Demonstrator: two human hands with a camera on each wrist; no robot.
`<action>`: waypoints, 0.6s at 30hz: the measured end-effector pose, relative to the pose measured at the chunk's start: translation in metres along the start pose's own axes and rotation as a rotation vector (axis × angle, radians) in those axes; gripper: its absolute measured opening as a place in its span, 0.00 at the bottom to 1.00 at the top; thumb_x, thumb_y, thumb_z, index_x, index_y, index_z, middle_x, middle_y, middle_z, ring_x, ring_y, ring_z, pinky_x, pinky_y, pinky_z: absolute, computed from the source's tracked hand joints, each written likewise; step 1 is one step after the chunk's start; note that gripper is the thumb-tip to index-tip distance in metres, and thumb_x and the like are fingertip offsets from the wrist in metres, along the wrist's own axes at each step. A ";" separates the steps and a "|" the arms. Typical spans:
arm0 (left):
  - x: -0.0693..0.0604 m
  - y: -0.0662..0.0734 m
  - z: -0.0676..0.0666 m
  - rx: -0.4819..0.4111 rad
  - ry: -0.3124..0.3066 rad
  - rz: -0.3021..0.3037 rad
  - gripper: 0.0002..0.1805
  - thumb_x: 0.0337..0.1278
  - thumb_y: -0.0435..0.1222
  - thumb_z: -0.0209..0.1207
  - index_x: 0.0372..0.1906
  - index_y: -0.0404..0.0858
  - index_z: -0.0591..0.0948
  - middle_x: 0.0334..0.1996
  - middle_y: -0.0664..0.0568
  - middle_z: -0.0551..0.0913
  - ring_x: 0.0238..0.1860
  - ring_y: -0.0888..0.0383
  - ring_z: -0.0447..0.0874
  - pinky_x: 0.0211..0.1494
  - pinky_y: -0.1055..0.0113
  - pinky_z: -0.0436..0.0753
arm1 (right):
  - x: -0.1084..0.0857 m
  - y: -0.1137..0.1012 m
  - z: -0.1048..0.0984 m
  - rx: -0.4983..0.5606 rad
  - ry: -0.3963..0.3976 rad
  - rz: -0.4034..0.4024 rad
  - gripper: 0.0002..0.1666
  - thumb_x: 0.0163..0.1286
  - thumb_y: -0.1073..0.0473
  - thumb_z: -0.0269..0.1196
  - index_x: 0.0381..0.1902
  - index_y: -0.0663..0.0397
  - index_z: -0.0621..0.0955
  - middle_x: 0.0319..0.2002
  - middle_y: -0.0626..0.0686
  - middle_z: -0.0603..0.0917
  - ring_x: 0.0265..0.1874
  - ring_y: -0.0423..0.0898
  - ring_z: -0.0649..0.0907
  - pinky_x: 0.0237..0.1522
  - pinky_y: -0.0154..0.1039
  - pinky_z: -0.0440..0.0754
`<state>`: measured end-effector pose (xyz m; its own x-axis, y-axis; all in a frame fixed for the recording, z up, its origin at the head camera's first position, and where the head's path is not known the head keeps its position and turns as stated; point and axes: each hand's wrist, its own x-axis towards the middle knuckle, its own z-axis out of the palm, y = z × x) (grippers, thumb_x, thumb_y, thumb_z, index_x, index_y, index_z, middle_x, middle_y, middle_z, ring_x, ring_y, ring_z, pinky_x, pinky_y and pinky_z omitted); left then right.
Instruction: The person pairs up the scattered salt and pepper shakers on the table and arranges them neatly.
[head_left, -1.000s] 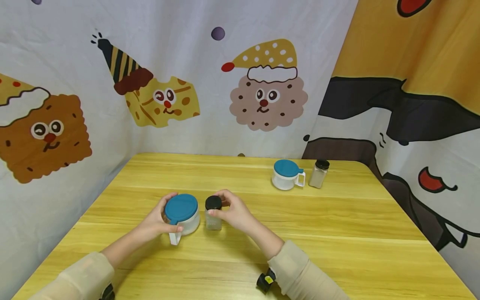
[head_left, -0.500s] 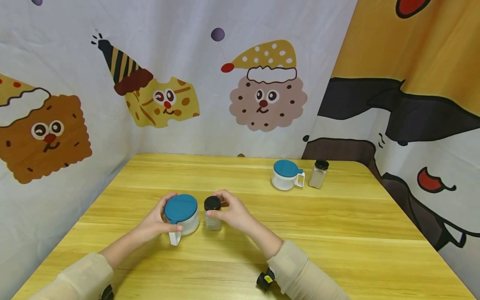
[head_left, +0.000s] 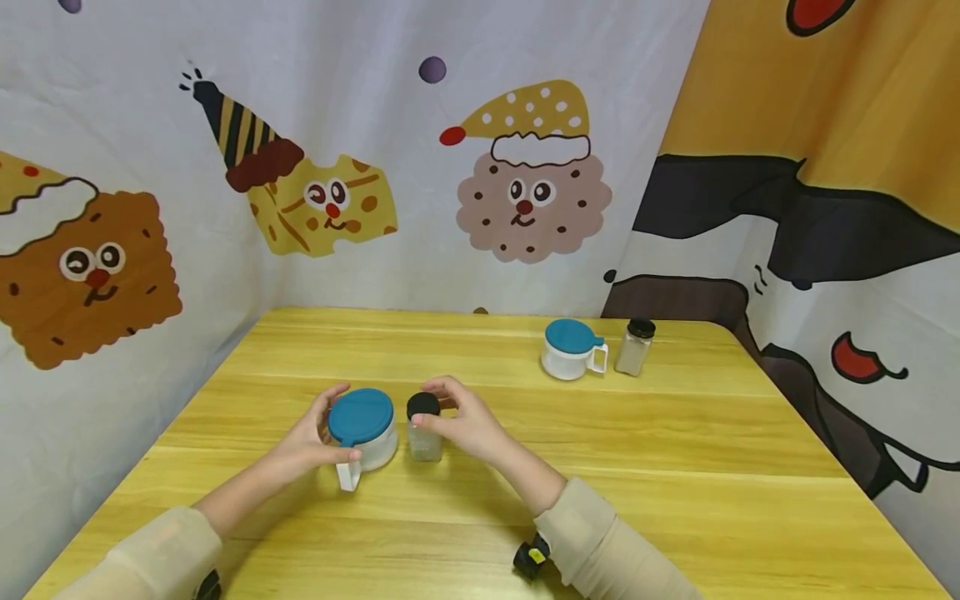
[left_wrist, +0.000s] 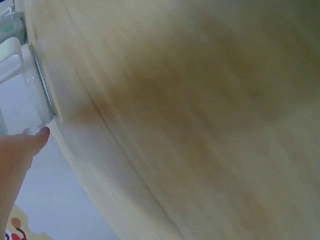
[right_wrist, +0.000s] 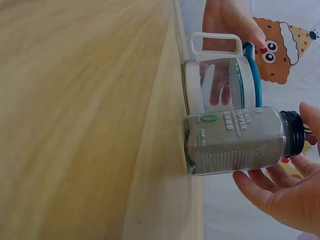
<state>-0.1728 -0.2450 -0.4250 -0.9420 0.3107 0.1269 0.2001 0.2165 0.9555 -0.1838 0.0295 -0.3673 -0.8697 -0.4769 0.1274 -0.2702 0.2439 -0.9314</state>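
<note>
My left hand (head_left: 309, 440) curves round a seasoning jar (head_left: 363, 417) with a blue lid, a clear body and a white handle; the handle points towards me. In the right wrist view, left fingers (right_wrist: 220, 87) show through its clear wall. My right hand (head_left: 471, 423) is round a square pepper jar (head_left: 425, 442), its thumb by the black cap (right_wrist: 293, 134) and its fingers along the side. The glass reads "black pepper". Both jars stand upright on the wooden table (head_left: 480, 500), close together with a narrow gap. In the left wrist view only the left thumb (left_wrist: 37, 140) shows beside the jar's base.
At the table's back right stand a second blue-lidded seasoning jar (head_left: 567, 354) and a second black-capped glass jar (head_left: 634, 348). A printed curtain (head_left: 420, 275) hangs behind the table. A small black device (head_left: 529, 557) is at the right sleeve.
The left hand has shifted slightly left and the right thumb slightly up on the pepper jar. Both jars stay nearly in place; the head view drifts a little.
</note>
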 end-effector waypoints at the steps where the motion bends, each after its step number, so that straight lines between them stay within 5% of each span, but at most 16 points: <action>1: 0.001 0.001 0.000 0.007 0.000 -0.001 0.56 0.43 0.28 0.70 0.73 0.30 0.46 0.67 0.29 0.54 0.65 0.33 0.56 0.63 0.34 0.55 | 0.000 0.000 0.000 0.000 0.003 -0.006 0.24 0.65 0.62 0.65 0.58 0.60 0.74 0.53 0.59 0.78 0.52 0.58 0.75 0.53 0.52 0.74; 8: 0.004 0.008 0.000 0.074 0.026 -0.028 0.55 0.46 0.31 0.69 0.74 0.34 0.46 0.68 0.30 0.53 0.65 0.34 0.57 0.61 0.35 0.59 | 0.000 0.000 -0.001 0.005 0.012 -0.015 0.23 0.65 0.63 0.65 0.58 0.59 0.74 0.54 0.60 0.77 0.52 0.58 0.76 0.51 0.51 0.75; 18: 0.008 0.012 0.001 0.075 0.038 0.011 0.53 0.48 0.31 0.68 0.74 0.33 0.46 0.67 0.32 0.56 0.63 0.35 0.58 0.59 0.41 0.65 | -0.002 -0.001 -0.004 -0.001 0.029 -0.020 0.23 0.65 0.63 0.65 0.57 0.59 0.75 0.54 0.60 0.77 0.52 0.58 0.77 0.50 0.50 0.76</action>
<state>-0.1778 -0.2388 -0.4132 -0.9489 0.2783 0.1491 0.2291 0.2821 0.9316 -0.1832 0.0339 -0.3653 -0.8757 -0.4571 0.1554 -0.2877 0.2354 -0.9283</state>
